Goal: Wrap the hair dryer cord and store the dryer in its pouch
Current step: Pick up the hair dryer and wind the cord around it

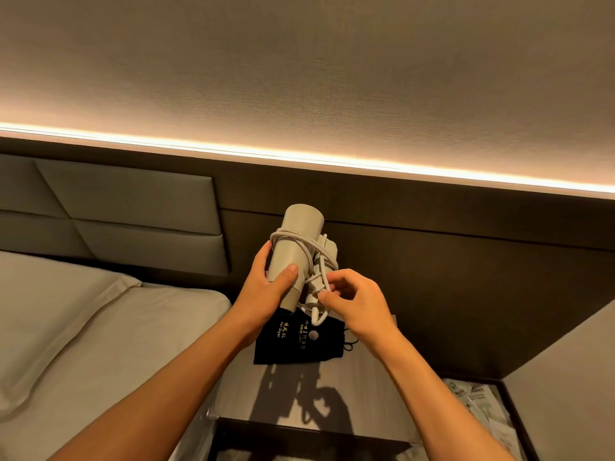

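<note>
Clearly I have the hair dryer (pixel 298 251) lifted off the counter (pixel 362 387) and held up in front of the dark wall panel (pixel 466 261), so both hands can work around it freely. My left hand (pixel 266 294) is wrapped around the lower barrel, thumb laid across the front and fingers curled behind, which I judge keeps the body steady while the cord (pixel 307 251) is finished off. The cord already runs in several loops around the barrel and the folded handle. My right hand (pixel 356 304) sits just beside it, thumb and forefinger pinching the loose tail of the cord near the plug end, the other fingers loosely curled; I take this as tucking the end under a loop so the wrap will not spring open. The black pouch (pixel 299 342) lies flat on the counter directly below the dryer, with its drawstring (pixel 349 341) trailing to the right, handy for the next step. Its gold print reads "Hair Dryer" beside some characters and a round striped logo, too small for me to make out. The bed (pixel 83 327) is at my left.
</note>
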